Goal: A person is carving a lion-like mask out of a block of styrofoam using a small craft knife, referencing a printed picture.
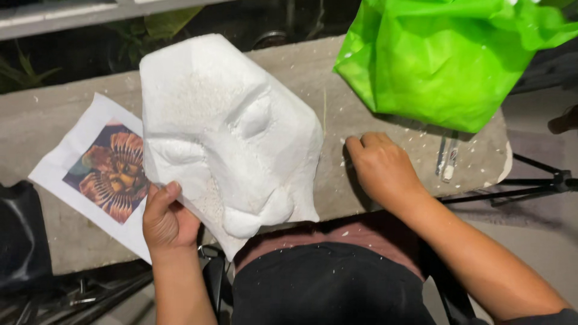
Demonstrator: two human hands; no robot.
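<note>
Head camera, looking down: my left hand (167, 219) is curled around the lower edge of a white foam mask (232, 138), thumb on the front and fingers tucked behind it. The mask (a carved face with brow, cheek, nose and lips roughed in) stands tilted on the near edge of the concrete slab (337, 180), leaning over my lap. My right hand (380, 168) rests knuckles-up on the slab just right of the mask, fingers folded under into a loose fist; I cannot tell whether anything is in it. To the left, partly under the mask, lies a sheet of paper (99, 174) printed with a flower picture. A bright green plastic bag (445, 60) sits at the far right, with a small knife-like tool (448, 162) just below it. White crumbs dot the slab.
</note>
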